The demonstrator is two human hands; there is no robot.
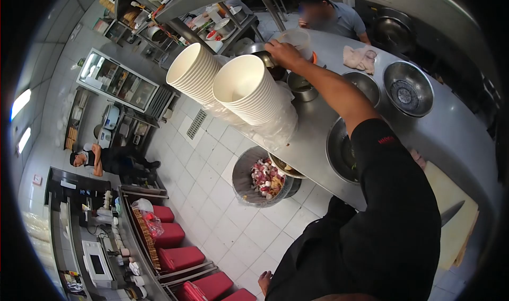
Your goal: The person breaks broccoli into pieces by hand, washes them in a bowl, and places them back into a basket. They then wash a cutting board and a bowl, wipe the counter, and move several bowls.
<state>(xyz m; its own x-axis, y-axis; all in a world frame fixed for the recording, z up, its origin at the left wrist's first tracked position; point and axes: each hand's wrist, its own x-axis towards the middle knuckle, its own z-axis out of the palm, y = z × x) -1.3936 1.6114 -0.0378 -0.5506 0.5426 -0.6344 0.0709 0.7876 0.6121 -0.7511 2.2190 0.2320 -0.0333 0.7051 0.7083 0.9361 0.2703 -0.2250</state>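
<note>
My right hand (pixel 286 55) reaches across the counter, its fingers bent over the rim of a metal pot (pixel 258 49). Beside that hand stand a clear plastic tub (pixel 297 38) and a small metal container (pixel 302 95). Two stacks of white paper tubs, a nearer one (pixel 249 91) and a farther one (pixel 193 70), sit in plastic wrap at the counter edge. Low at the frame's bottom edge, my left hand (pixel 264 282) hangs away from the counter, partly hidden by my body; its visible fingers are loose, with nothing seen in them.
Metal bowls (pixel 408 89), a cloth (pixel 359 59) and a cutting board (pixel 450 211) with a knife (pixel 452 212) lie on the steel counter (pixel 307 136). A lined bin (pixel 241 176) of scraps stands below. One person (pixel 336 20) is across the counter; another (pixel 114 163) stands farther off.
</note>
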